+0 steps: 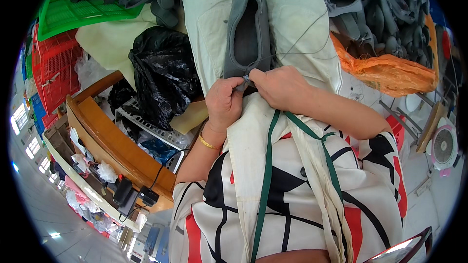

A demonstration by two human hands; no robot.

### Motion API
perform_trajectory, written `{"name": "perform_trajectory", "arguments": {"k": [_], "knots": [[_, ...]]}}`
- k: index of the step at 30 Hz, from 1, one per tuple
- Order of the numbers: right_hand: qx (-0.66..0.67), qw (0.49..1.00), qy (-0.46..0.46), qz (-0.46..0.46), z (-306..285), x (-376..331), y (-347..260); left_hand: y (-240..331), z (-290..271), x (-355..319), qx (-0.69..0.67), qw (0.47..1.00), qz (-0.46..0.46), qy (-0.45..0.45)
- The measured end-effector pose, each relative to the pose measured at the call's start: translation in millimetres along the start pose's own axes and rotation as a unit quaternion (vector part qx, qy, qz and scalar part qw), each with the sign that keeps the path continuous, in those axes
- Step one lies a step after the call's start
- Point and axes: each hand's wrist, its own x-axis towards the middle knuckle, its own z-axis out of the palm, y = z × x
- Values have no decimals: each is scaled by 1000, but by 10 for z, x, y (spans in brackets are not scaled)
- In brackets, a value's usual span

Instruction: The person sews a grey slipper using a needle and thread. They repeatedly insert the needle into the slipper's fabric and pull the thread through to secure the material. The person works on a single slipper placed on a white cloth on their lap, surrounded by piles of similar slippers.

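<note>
A grey fabric slip-on shoe (246, 34) lies on a white cloth (297, 14), its opening facing up and its near end toward me. At that near end, my left hand (225, 98) pinches a small grey piece, possibly a bow (245, 79), between thumb and finger. From the right, my right hand (279, 86) meets it there, fingers closed on the same small piece. A thin dark thread (306, 31) loops from the hands across the cloth to the right. Whether a needle is in my fingers cannot be made out.
Many grey shoes fill an orange bag (390, 73) at the right; more lie by a green basket (87, 22) at far left. A black plastic bag (163, 68) and a wooden chair (117, 136) stand left. A fan (443, 146) is at right.
</note>
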Motion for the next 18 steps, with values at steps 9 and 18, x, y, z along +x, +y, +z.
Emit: {"name": "perform_trajectory", "arguments": {"k": [9, 18], "knots": [[62, 997, 30, 38, 199, 76, 66, 23, 29, -15, 23, 999, 21, 21], [94, 993, 60, 50, 263, 26, 114, 129, 55, -68, -18, 989, -146, 27]]}}
